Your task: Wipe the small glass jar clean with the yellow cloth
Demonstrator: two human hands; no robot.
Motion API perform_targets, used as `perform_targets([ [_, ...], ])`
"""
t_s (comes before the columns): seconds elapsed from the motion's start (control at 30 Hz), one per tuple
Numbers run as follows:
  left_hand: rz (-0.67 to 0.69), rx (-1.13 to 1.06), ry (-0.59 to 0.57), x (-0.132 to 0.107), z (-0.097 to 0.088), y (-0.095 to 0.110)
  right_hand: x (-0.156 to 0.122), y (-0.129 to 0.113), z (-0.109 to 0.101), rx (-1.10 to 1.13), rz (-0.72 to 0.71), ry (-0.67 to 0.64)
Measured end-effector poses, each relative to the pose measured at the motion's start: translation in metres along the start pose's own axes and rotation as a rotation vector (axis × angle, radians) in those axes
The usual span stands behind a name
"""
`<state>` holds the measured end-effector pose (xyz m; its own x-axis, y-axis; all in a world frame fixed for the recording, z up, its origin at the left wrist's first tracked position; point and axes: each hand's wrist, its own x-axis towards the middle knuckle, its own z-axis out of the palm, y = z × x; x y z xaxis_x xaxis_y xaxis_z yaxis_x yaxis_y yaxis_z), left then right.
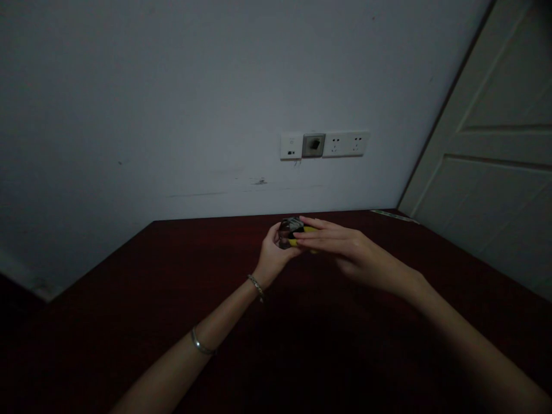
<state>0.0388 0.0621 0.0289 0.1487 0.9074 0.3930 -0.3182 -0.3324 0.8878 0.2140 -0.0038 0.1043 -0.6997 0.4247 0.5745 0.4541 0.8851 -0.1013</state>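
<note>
My left hand (pixel 273 254) is wrapped around the left side of a small, shiny, dark, partly see-through object (pixel 283 234) with yellow parts. Its exact kind is hard to make out in the dim light. From the right, my right hand (pixel 338 244) reaches over the same object, its long fingers laid across the yellow part and closed against it. Yellow shows between and below those fingers. The right thumb is mostly hidden. Both hands are close together above the far part of the dark red table (pixel 207 253).
Behind the table stands a pale wall (pixel 194 103) with a row of white sockets (pixel 345 144) and a grey outlet (pixel 313 145). A panelled door (pixel 495 172) is at the right. A thin patterned strip (pixel 394 216) lies near the table's far right corner.
</note>
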Motion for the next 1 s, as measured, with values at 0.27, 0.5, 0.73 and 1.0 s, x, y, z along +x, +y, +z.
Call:
perform_targets([
  [0.27,0.003,-0.005,-0.055,-0.002,0.003,0.0,0.0,0.003,0.006,-0.126,0.084,0.052],
  [0.5,0.032,0.005,-0.094,0.0,0.0,-0.001,0.0,0.002,0.003,-0.071,0.032,-0.015],
  [0.73,0.0,0.0,-0.08,0.003,-0.003,-0.005,0.0,-0.006,-0.001,-0.051,-0.001,-0.046],
  [1.0,-0.014,-0.048,-0.073,0.0,-0.002,0.0,-0.001,0.003,0.002,-0.092,0.095,0.024],
])
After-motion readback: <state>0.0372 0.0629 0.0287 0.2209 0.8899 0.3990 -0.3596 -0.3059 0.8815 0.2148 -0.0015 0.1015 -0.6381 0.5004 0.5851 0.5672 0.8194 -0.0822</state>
